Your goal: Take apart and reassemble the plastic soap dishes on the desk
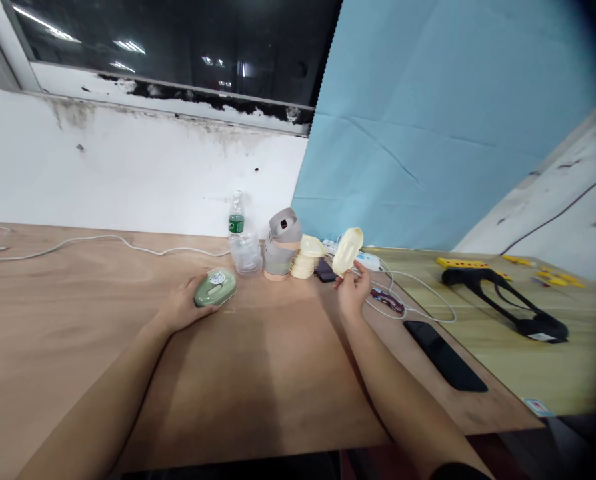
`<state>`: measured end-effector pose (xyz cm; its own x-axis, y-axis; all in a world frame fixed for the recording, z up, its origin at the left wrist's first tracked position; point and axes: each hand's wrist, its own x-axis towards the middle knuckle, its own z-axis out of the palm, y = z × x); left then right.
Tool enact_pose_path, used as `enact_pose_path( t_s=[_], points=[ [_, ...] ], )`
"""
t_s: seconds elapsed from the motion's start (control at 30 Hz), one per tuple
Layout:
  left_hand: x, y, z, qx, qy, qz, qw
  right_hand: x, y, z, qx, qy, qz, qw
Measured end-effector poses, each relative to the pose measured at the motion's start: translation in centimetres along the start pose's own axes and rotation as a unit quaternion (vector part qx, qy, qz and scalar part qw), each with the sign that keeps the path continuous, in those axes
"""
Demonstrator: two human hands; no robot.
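Note:
My left hand is closed round the side of a green oval plastic box, which rests on the table with a round white label on top. My right hand pinches the lower end of a cream oval plastic dish, raised and tilted upright above the table. Just left of it stands a stack of similar cream dishes. Grey oval shells are piled beside that stack, the top one tipped on its side. Clear plastic pieces stand near the green box.
A green-labelled bottle stands by the wall. White cables and a power strip lie behind my right hand, with a dark red wrapped item nearby. A black phone lies at the right, and a black headset-like frame beyond it.

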<state>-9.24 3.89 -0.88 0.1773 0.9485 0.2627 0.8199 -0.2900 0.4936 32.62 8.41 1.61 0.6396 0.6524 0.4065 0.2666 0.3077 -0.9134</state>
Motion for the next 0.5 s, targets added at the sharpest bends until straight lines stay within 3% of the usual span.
enact_pose_path(
  t_s=[0.3, 0.5],
  points=[
    [0.0, 0.1, 0.0, 0.003, 0.000, 0.002, 1.000, -0.6, -1.1, -0.1, -0.051, -0.035, -0.054, 0.997],
    [-0.1, 0.4, -0.2, -0.013, 0.005, 0.008, 1.000, 2.5, -1.7, 0.1, -0.116, -0.014, -0.109, 0.987]
  ],
)
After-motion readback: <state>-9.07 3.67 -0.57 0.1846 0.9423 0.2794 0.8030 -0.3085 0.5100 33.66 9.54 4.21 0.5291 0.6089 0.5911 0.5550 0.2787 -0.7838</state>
